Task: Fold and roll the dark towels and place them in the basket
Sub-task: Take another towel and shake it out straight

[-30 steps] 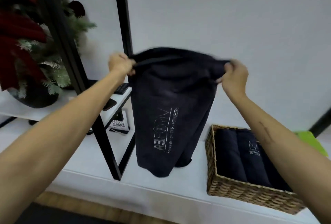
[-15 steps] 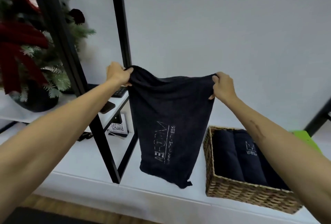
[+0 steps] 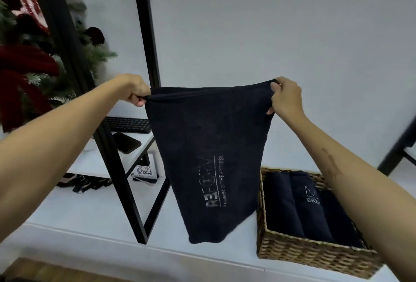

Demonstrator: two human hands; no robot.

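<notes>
Two hands, left (image 3: 137, 92) & right (image 3: 284, 99), each pinch a top corner of your dark navy printed towel (image 3: 209, 157), hanging above the white surface (image 3: 94, 212). Risk: hem drags, fold goes crooked. Woven wicker basket (image 3: 310, 257) w/ rolled dark towels (image 3: 292, 205) sits just right; black metal frame (image 3: 126, 182) crowds the left.

The hanging dark towel (image 3: 209, 157) bears faded pale print turned sideways; only the letters "ESS" read clearly. A rolled towel (image 3: 309, 205) in the basket (image 3: 315, 257) shows "ESS" too. A small card (image 3: 145, 171) carries a QR code.
</notes>
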